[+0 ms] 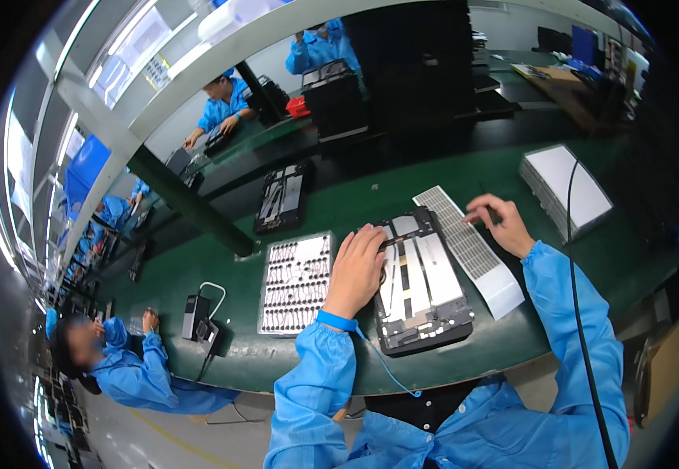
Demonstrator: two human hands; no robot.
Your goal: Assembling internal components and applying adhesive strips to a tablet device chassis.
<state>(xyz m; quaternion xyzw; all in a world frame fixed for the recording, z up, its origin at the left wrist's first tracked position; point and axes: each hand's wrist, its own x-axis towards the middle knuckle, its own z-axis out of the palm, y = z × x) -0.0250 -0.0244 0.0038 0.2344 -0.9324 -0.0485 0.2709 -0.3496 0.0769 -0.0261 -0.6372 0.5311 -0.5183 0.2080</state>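
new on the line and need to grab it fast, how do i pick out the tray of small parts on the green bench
Start at the green bench and find the opened black device under the person's left hand. The parts tray lies flat just to the left of that hand. It is the only pale grey rectangle filled with rows of small dark pieces; the white sheet to the device's right has none.

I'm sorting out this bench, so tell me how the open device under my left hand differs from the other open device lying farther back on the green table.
The near device lies under the left hand, whose fingers rest on its upper left edge; the far device lies untouched. The near device looks larger and shows long pale panels; the far device looks smaller and darker, though the distance and fisheye lens affect that. Both are dark-framed, opened flat and lie on the green table.
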